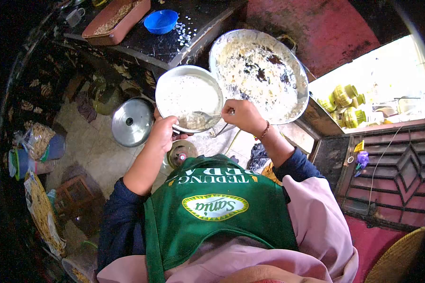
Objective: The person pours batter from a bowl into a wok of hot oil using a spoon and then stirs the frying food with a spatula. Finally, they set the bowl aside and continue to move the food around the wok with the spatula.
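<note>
A round pot (161, 94) holds white liquid with small bits floating in it. My left hand (166, 129) is closed on the pot's near left rim, with the thumb on top. In my right hand (243, 115) the fingers are closed round the handle of a spoon (202, 114), whose bowl lies at the near side of the liquid. Just right of and beyond the pot is a large metal basin (303, 87), spread with a crumbly whitish mixture over a dark patch.
A blue bowl (161, 22) and a reddish tray (92, 39) stand on the dark table (146, 47), with white bits scattered beside them. A round metal lid (132, 121) lies left of the pot. Yellow-green containers (347, 101) are at the right, above a dark grille (392, 181).
</note>
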The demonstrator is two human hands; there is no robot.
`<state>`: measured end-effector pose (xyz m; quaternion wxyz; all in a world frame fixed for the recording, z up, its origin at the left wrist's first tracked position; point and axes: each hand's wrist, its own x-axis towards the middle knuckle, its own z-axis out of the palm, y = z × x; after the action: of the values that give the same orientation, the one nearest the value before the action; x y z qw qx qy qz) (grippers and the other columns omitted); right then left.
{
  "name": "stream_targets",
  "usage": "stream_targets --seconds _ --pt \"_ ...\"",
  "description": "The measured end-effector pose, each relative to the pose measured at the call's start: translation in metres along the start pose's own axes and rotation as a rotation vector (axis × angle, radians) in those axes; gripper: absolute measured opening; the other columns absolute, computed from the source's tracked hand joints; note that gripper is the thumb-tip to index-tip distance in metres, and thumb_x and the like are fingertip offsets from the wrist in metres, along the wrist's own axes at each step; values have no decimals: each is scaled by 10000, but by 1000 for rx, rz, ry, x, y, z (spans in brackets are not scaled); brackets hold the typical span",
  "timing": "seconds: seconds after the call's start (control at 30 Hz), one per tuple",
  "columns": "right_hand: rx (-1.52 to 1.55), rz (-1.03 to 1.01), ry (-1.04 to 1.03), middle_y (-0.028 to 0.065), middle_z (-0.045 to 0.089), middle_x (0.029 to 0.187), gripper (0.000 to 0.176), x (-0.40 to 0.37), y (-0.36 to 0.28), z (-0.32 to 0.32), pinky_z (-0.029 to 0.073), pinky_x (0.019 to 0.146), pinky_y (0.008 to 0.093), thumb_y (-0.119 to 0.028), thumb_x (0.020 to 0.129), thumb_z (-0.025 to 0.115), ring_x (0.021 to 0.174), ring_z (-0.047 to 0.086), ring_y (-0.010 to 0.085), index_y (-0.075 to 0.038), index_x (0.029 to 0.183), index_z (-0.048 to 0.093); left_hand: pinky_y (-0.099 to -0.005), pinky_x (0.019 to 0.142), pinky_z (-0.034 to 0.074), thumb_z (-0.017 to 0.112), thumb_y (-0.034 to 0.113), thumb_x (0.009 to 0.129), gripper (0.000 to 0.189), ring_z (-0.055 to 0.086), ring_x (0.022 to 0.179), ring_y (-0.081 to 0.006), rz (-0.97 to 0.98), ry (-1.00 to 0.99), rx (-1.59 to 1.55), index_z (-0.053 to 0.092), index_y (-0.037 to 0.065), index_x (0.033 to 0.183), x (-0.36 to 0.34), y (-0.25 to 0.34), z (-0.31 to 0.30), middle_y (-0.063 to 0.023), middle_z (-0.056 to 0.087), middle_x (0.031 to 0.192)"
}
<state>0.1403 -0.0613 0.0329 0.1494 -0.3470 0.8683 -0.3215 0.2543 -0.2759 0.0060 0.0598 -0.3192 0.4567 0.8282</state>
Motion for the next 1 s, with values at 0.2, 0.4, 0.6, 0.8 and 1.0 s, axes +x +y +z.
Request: stream_targets --seconds 0.2,0.4,0.6,0.8,1.0 --pt "-280 -39 366 116 596 684 96 11 15 6 477 580 382 -164 710 565 648 586 303 -69 705 576 -314 399 522 458 83 686 556 620 660 -337 54 43 36 231 160 1188 4 -3 5 -168 504 1028" --pt "67 180 257 115 612 662 130 20 33 -4 477 584 336 -184 680 606 625 603 256 -55 695 613 -313 414 529 441 85 697 593 622 677 -349 -24 -12 -10 217 157 1241 16 -5 -5 -177 503 1047" --pt "15 238 260 132 616 684 142 41 41 -32 480 609 333 -175 698 578 654 614 239 -40 716 622 -327 446 540 442 93 700 595 624 705 -342 -64 -22 -14 229 159 1252 22 -11 -18 -160 508 1049" --pt "-700 200 196 168 628 805 177 99 45 -12 504 640 382 -134 770 465 725 623 298 -36 824 603 -341 452 542 458 90 659 638 607 741 -286 -42 26 -20 243 215 1247 15 -12 -29 -125 490 1078" --pt "-806 211 198 186 630 790 158 162 36 -12 508 640 393 -107 750 485 736 630 318 -18 775 614 -329 434 540 462 86 656 617 609 711 -265 -36 49 -6 279 192 1236 6 -20 -41 -118 505 1037"
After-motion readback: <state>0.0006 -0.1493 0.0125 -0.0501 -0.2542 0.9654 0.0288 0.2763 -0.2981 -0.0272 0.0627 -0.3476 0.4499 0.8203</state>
